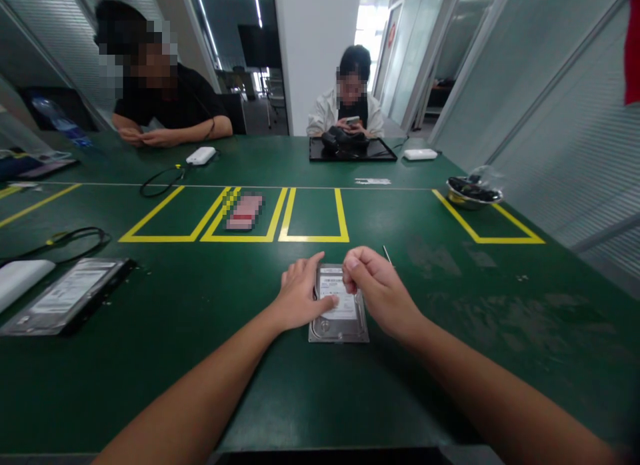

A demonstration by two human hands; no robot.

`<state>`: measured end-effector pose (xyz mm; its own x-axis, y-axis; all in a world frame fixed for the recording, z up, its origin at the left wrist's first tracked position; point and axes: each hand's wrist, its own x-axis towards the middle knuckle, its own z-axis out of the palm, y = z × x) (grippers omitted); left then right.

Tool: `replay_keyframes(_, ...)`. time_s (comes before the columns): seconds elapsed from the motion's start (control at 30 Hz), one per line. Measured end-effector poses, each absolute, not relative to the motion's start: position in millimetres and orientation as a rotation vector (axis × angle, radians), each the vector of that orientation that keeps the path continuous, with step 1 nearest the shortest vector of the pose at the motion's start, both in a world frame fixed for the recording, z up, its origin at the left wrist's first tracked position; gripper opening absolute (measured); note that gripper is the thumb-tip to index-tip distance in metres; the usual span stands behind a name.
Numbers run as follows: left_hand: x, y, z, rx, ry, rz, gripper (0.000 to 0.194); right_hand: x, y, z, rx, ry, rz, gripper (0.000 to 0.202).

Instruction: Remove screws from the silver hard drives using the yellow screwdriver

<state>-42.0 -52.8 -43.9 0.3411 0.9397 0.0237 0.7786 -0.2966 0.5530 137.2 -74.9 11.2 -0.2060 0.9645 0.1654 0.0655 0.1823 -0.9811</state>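
A silver hard drive (342, 328) with a white label lies flat on the green table in front of me. My left hand (301, 297) rests on its left side, thumb across the label and fingers apart along the edge. Over the drive's upper right side is my right hand (376, 285), its fingers curled together in a pinch; whatever they hold, if anything, is too small to make out. A thin metal rod (387, 254) shows just behind the right hand, partly hidden by it.
Another hard drive (70, 296) and a white device (23, 278) with a cable lie at left. Yellow tape frames (314, 239) mark the table (200, 385); one holds a pink item (244, 212). A metal bowl (474, 193) stands at right. Two people sit opposite, near a black tray (320, 154).
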Motion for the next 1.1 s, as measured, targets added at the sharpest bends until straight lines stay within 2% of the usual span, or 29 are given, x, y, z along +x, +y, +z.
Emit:
replay_keyframes(0.17,-45.6,-54.4,-44.6,2.154,1.468,0.553,0.1,131.0,-64.4,-25.7,-1.068,-1.455,1.128,0.024)
replay_keyframes(0.37,-43.7,-55.0,-46.7,2.186,1.474,0.655,0.09,141.0,-64.6,-43.4,-1.072,-1.497,1.171,0.025)
replay_keyframes(0.43,-42.3,-56.4,-44.9,2.223,1.458,0.829,0.076,143.3,-65.8,-43.9,-1.065,-1.501,1.194,0.026)
replay_keyframes(0.57,-41.4,-59.1,-38.8,2.273,1.287,1.22,0.026,145.3,-67.5,-42.8,-1.052,-1.492,1.232,0.027)
replay_keyframes(0.63,-40.5,-59.5,-37.1,2.28,1.207,1.324,0.014,145.5,-68.4,-42.0,-1.044,-1.492,1.241,0.028)
replay_keyframes(0.83,-33.7,-58.0,-36.3,2.306,0.953,1.49,0.009,146.1,-70.3,-39.0,-1.02,-1.481,1.249,0.032)
replay_keyframes(1.1,-30.4,-60.2,-40.3,2.299,1.002,1.495,0.009,149.2,-70.0,-37.6,-1.043,-1.475,1.253,0.035)
